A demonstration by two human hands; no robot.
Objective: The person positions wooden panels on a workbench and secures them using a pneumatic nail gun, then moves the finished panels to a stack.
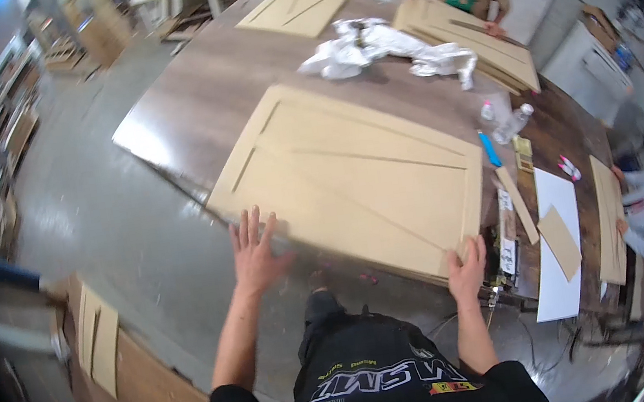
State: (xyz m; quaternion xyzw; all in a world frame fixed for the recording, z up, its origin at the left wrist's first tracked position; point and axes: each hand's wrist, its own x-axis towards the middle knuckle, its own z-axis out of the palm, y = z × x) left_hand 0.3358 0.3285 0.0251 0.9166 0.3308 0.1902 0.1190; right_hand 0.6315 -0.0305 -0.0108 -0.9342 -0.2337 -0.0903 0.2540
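A large tan board panel (336, 182) with narrow dark slots lies flat on the dark table in front of me. My left hand (258, 253) is open, its fingers spread, at the panel's near left edge. Whether its palm presses on the edge I cannot tell. At the near right corner my right hand (467, 267) is closed around the panel, with fingers bent over its edge. The panel's near side shows some thickness, and what lies beneath it is hidden.
Crumpled white sheeting (387, 48) and another slotted panel (297, 7) lie farther back. Right of my panel are a blue-handled tool (489, 148), a clear bottle (524, 113), a wood strip (517, 205) and a white board (557, 250). Two people handle panels across the table.
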